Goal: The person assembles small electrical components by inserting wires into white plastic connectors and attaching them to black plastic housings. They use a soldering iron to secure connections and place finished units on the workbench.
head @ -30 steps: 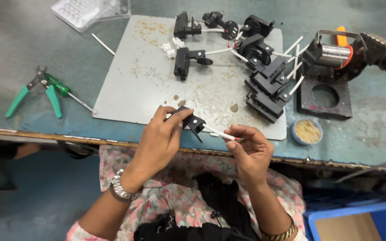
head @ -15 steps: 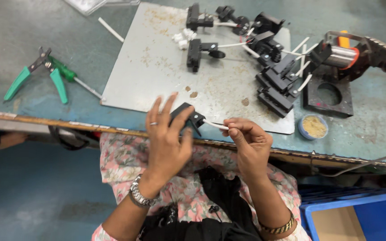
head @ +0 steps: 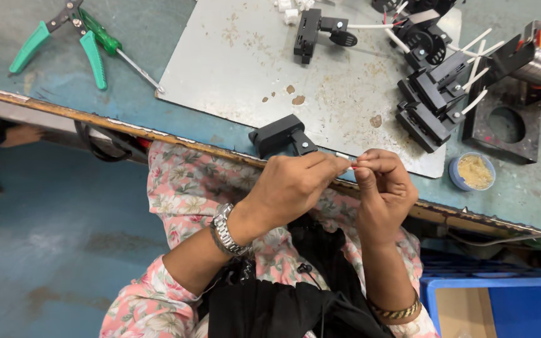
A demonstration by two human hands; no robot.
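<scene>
Your left hand (head: 298,184) is closed around a small black plastic part (head: 281,136), which sticks up past your knuckles and hangs right over the worn front edge of the workbench (head: 95,94). Your right hand (head: 383,188) is pinched shut on the thin white lead (head: 349,164) coming off that part, fingertips of both hands meeting just at the table edge. Ahead of your hands lies the grey metal plate (head: 233,75); its near right corner sits close to your right fingers, and its middle is mostly bare apart from small crumbs. A stack of black parts with white leads (head: 436,100) crowds the plate's right side, and a small blue cup of yellowish paste (head: 474,172) stands just beyond your right hand. The green-handled pliers (head: 64,37) lie well off to your left, with free bench between them and the plate.
</scene>
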